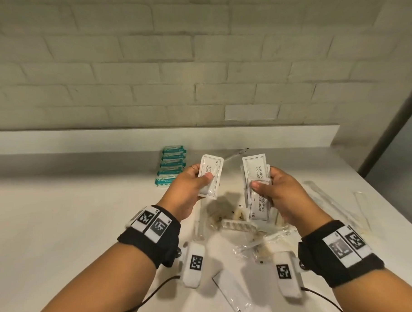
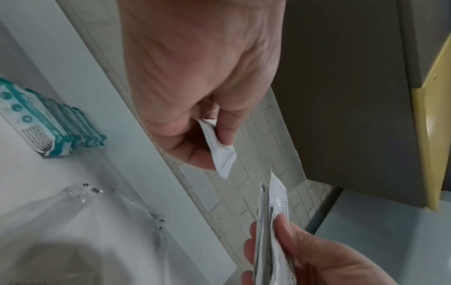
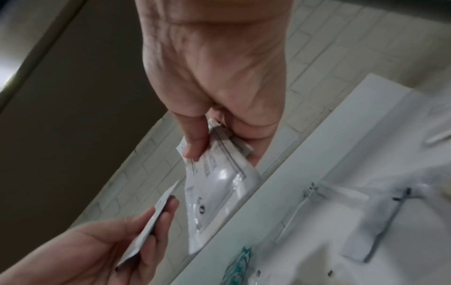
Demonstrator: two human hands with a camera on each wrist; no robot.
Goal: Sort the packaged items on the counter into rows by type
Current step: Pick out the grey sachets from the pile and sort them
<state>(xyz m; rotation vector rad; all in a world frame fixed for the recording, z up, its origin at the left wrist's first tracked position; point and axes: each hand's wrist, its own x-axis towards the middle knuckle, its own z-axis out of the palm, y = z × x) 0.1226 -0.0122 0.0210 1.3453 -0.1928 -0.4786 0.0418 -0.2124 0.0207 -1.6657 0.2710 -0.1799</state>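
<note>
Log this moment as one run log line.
left hand: holds one white shampoo sachet | right hand: holds several white sachets | teal-and-white packets: rowed on white counter | sorting unfinished

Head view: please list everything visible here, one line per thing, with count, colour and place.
teal packets: about six, teal and white, rowed at the counter's back.
single sachet: one, white, in the left hand.
sachet stack: several, white, in the right hand.
comb: one, white, in the clear-wrapper pile.
long sachet: one, white, near edge.
counter: one, white.
left hand: pinches the single sachet.
right hand: grips the stack.
</note>
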